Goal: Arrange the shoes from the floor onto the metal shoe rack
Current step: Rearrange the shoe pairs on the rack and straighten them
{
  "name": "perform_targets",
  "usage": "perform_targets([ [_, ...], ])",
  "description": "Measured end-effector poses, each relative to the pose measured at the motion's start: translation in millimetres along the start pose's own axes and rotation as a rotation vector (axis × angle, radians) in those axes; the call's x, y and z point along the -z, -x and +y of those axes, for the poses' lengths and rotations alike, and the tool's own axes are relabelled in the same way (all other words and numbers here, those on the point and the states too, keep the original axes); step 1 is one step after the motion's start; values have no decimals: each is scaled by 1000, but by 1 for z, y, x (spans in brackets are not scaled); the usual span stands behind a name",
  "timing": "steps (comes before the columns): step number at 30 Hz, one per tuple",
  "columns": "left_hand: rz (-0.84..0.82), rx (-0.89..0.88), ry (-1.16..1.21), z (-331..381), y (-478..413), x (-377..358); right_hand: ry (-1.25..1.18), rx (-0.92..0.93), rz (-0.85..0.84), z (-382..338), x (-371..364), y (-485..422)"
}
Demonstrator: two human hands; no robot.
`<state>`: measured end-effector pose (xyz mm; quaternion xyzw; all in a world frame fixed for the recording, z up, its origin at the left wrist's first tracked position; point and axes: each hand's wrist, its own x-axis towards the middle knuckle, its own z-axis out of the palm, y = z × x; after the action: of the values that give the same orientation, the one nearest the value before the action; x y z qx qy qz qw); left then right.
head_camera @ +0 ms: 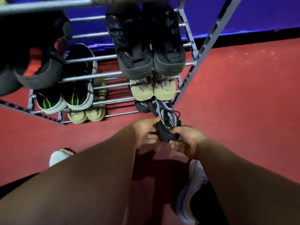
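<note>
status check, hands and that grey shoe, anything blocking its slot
Left hand and right hand both gripping grey-black shoe. Toe at bottom rack rail, beside its mate. Nothing blocking.

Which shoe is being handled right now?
The grey-and-black laced shoe, gripped by the left hand and right hand at the rack's bottom right. Every other shoe sits untouched.

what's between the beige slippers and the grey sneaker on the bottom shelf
In the head view, only bare shelf bars lie between the beige slippers and the grey sneaker.
</note>
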<state>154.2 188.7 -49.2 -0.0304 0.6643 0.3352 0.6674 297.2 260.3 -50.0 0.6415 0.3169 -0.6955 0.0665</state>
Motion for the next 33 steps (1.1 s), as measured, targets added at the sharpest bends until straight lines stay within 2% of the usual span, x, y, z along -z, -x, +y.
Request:
perform_targets([
  [4,178,-47,141,9,-26,24,-134,53,44,-6,-12,-28],
  [11,300,-48,265,19,-61,46,-301,191,121,-47,-37,-73],
  [17,282,-33,200,22,-79,53,-346,234,211,-70,-52,-99],
  [25,292,-70,137,35,-103,55,-389,127,164,-66,-45,-125],
  [33,264,-52,150,35,-130,53,-534,103,102,-66,-41,-141],
])
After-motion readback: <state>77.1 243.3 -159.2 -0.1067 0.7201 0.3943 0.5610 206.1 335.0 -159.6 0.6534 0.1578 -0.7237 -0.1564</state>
